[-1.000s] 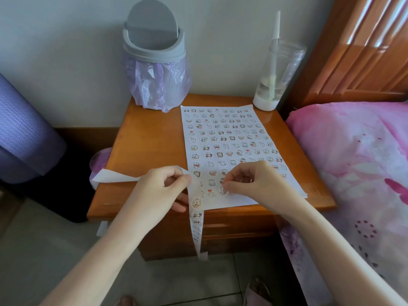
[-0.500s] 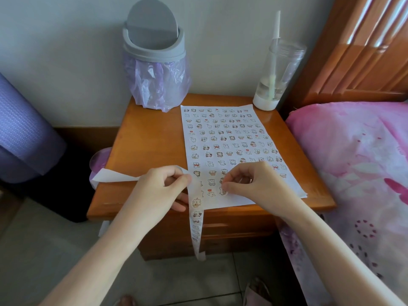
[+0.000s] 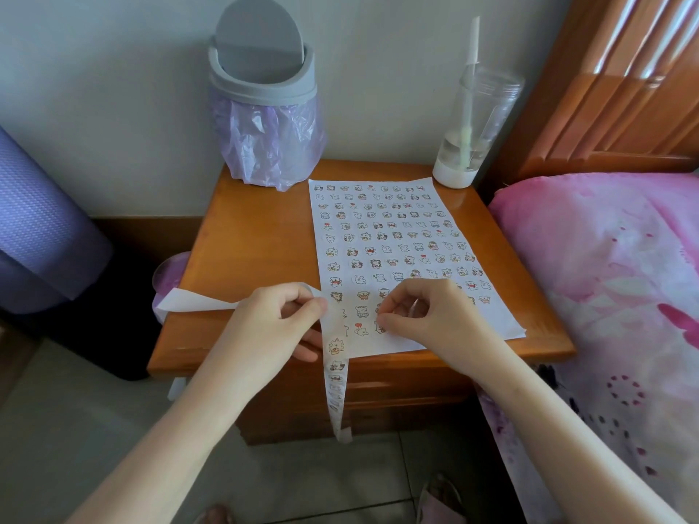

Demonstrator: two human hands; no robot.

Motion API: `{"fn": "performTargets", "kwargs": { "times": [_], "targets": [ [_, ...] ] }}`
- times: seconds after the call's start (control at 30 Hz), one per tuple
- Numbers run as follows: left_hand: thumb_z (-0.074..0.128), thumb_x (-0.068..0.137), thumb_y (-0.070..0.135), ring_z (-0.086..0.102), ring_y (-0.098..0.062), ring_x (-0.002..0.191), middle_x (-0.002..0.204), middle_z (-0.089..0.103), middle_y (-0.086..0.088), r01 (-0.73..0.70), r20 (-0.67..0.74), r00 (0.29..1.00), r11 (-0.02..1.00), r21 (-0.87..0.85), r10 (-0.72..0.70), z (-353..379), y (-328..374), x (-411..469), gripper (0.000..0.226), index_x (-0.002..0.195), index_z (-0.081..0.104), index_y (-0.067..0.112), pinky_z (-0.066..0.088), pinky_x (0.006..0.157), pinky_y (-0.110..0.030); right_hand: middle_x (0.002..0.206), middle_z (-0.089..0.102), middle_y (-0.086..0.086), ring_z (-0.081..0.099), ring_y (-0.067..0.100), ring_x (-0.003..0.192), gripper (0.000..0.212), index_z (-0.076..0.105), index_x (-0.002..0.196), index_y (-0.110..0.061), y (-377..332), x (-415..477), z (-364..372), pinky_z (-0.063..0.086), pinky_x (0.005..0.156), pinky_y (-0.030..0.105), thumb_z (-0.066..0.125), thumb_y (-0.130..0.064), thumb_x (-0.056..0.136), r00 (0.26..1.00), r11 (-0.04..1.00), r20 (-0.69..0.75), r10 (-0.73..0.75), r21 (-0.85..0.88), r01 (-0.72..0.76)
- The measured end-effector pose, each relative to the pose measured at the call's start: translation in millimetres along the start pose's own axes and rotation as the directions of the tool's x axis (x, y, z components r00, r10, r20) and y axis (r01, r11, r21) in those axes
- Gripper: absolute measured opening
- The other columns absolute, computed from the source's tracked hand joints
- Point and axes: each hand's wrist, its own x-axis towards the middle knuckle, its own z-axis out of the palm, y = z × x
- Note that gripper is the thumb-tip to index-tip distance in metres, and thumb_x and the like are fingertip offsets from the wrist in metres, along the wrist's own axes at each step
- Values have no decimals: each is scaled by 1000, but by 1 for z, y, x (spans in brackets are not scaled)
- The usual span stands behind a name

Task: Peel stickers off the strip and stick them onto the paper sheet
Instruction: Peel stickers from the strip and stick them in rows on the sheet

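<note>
White strip (image 3: 336, 387) — middle behind L hand (image 3: 276, 327)

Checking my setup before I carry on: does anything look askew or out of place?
Only the sticker strip: held in the left hand, it dangles over the nightstand's front edge, and its peeled end pokes past the left side. Nothing looks spilled or torn.

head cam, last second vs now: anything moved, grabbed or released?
No visible change. The left hand still pinches the sticker strip, whose tail hangs over the nightstand's front edge. The right hand still pinches a sticker against the paper sheet. Nothing taken hold of or let go.
</note>
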Motion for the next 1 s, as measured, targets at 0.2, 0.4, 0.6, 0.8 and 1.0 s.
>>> {"fn": "performTargets", "kwargs": {
  "times": [0.2, 0.4, 0.6, 0.8, 1.0],
  "targets": [
    [54, 93, 25, 71, -5, 66, 84, 68, 18, -10, -5, 1000, 1000, 20, 10, 0, -2, 0, 12, 85, 63, 25, 61, 63, -32, 68, 53, -8, 42, 0, 51, 22, 57, 91, -27, 7, 1, 0, 36, 54, 16, 74, -28, 77, 999, 999, -34, 38, 9, -38],
    [54, 93, 26, 71, -6, 67, 85, 69, 16, -5, -6, 1000, 1000, 20, 6, 0, -2, 1, 11, 87, 63, 23, 61, 63, -31, 71, 55, -8, 43, 1, 54, 22, 58, 90, -25, 5, 4, 1, 34, 53, 16, 72, -37, 78, 998, 999, -47, 38, -17, -39],
    [54, 93, 24, 71, -4, 67, 86, 69, 16, 1, -2, 1000, 1000, 15, -1, 0, -1, 0, 10, 88, 63, 23, 60, 61, -29, 72, 52, -9, 41, 3, 55, 11, 58, 90, -26, 8, 2, 3, 34, 54, 15, 66, -29, 84, 998, 996, -62, 11, -92, -16],
    [53, 93, 21, 72, -10, 70, 89, 72, 8, 37, 21, 999, 995, -89, -35, -5, 4, -2, 14, 92, 66, 14, 61, 62, -30, 79, 63, -3, 49, 2, 56, 6, 61, 92, -21, 6, 6, -1, 42, 55, 20, 61, -26, 88, 987, 989, -157, 26, 145, -3],
    [55, 91, 19, 73, -18, 73, 83, 76, 0, 58, 57, 997, 967, -248, -45, -14, 14, -8, 15, 95, 67, 12, 61, 68, -35, 77, 68, -3, 62, 8, 62, 21, 63, 94, -16, -17, -5, 4, 48, 53, 19, 54, -34, 88, 986, 946, -135, -93, 297, 130]
  ]
}}
